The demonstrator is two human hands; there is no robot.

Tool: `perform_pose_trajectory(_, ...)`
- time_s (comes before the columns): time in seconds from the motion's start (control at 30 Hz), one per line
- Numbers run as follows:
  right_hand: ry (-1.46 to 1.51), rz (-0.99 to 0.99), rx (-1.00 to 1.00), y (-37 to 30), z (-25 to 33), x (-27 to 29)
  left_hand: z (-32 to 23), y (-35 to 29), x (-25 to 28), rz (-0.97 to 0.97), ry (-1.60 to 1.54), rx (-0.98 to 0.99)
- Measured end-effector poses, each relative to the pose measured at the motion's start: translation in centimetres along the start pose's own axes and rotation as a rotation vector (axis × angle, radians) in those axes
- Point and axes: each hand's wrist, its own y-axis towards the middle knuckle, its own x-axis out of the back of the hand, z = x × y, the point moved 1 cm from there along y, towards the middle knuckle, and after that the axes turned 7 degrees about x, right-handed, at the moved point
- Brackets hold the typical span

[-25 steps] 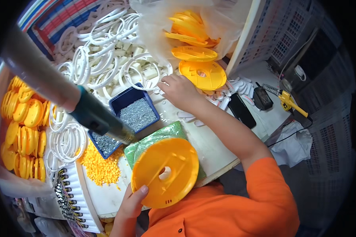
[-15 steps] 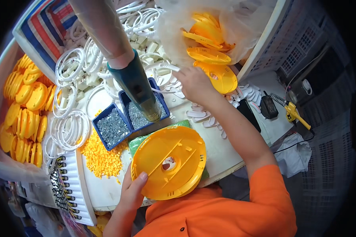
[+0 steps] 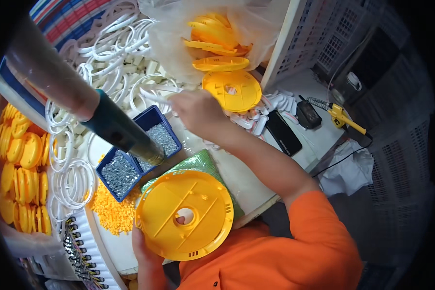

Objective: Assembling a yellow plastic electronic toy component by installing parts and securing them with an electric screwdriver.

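Observation:
My left hand (image 3: 145,249) grips the rim of a round yellow plastic cover (image 3: 164,232) at its lower left. A fingertip shows through the cover's centre hole, and two long ribs cross its face. My right hand (image 3: 196,113) is stretched out over the far part of the table, its fingers closed on a thin white plastic ring (image 3: 155,98). That ring is tilted and partly blurred. Beneath the cover lies a green woven pad (image 3: 205,166). Past the pad stand blue bins (image 3: 173,153) of small metal screws, partly hidden by a dark-tipped tube (image 3: 116,125).
Small yellow parts (image 3: 111,210) are heaped at left, near stacked yellow covers (image 3: 26,154). White rings (image 3: 72,183) and pale blocks pile up behind. More yellow covers (image 3: 232,92) spill from a clear bag. A black phone (image 3: 283,133) and yellow-handled soldering iron (image 3: 345,121) lie right.
The view has shifted, so the table contents sit differently in it. My right hand has drawn the white ring a little nearer. My left hand still holds the yellow cover, now lower and tilted differently.

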Motion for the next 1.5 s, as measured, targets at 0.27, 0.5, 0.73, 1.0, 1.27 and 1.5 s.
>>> perform_pose_trajectory(0.27,0.898,-0.628,-0.12,-8.5,2.9,18.9,-2.9,3.2,-3.1,-0.003,-0.02,0.341)
perform_pose_trajectory(0.5,0.969,-0.753,-0.015,-8.8,10.6,16.0,-1.0,4.3,-3.7,0.241,-0.203,0.509)
perform_pose_trajectory(0.73,0.677,-0.146,-0.297,-9.4,9.9,12.0,-3.8,2.2,-2.0,0.157,0.202,0.243)
perform_pose_trajectory(1.0,0.637,0.214,-0.415,-7.6,11.6,11.0,-2.7,-0.8,0.7,-0.028,0.296,-0.069)
perform_pose_trajectory(1.27,0.518,0.415,-0.206,-5.3,12.0,9.8,-2.6,-0.7,1.0,0.013,0.16,0.072)
perform_pose_trajectory(1.5,0.495,0.385,-0.164,-5.7,12.1,9.5,-2.4,-0.9,0.9,0.1,0.222,0.014)
